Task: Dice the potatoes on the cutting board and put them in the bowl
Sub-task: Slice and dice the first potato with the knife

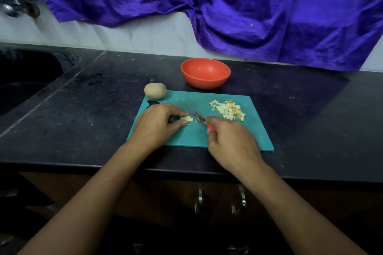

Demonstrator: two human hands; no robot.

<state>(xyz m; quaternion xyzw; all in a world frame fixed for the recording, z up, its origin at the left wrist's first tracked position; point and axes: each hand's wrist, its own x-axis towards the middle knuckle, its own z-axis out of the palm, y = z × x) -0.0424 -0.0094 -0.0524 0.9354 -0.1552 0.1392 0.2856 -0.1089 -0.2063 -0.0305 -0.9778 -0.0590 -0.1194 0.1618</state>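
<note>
Dicing: left grip [157, 122] pinches the potato piece [187, 118], fingertips [185, 123] best tucked back, while right grip [232, 143], closed round the red-handled knife [202, 120], cuts

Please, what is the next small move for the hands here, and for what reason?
Probably one short downward cut: the right hand holds the knife with its blade just beside the small potato piece that the left hand pinches on the cutting board. It seems not fully diced, so moving the diced pile to the bowl can wait.
</note>
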